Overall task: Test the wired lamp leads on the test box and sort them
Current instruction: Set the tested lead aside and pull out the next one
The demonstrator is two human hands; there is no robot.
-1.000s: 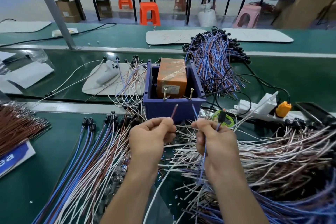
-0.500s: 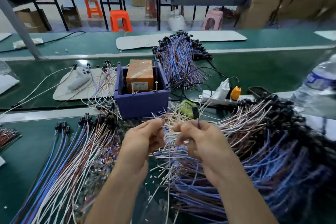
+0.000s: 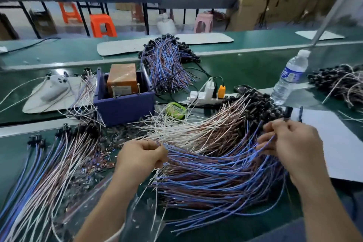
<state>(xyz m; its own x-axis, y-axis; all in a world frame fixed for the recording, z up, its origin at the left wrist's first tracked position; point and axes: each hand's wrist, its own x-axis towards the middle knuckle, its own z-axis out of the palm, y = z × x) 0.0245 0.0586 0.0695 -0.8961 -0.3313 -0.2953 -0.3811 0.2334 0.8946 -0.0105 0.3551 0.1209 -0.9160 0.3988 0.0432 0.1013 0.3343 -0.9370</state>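
While both forearms reach in over the green bench (image 3: 17, 165), a clear plastic bag (image 3: 125, 210) lies by the left one.

Left hand (image 3: 141, 157): curled, pinching lead ends at the near-left edge of the lead pile (image 3: 206, 169). Right hand (image 3: 292, 143): curled into the pile's right side, blue strands gripped in its fingers (image 3: 265, 140).

The pile is blue/brown nearest, white/brown further back, with black lamp heads at far right. It fills the space between the hands and the test box (image 3: 125, 109).

Sorted bundle (image 3: 45, 175) lies straight at left, heads away from me. Wire scraps (image 3: 98, 160) sit between it and the pile. White sheet (image 3: 339, 143) just right of the right hand.

The test box is purple and open-topped. Inside are an orange block (image 3: 121, 79) and two upright metal pins (image 3: 113, 92) at the front wall.

Right of the box: green round gadget (image 3: 175, 110), then power strip (image 3: 202, 98) with an orange plug (image 3: 222, 91). Water bottle (image 3: 288, 78) upright. White board (image 3: 37, 102) left of the box, a few leads on it.

Second blue/brown bundle (image 3: 167, 65) behind the box. Orange stools (image 3: 102, 25) beyond the benches.
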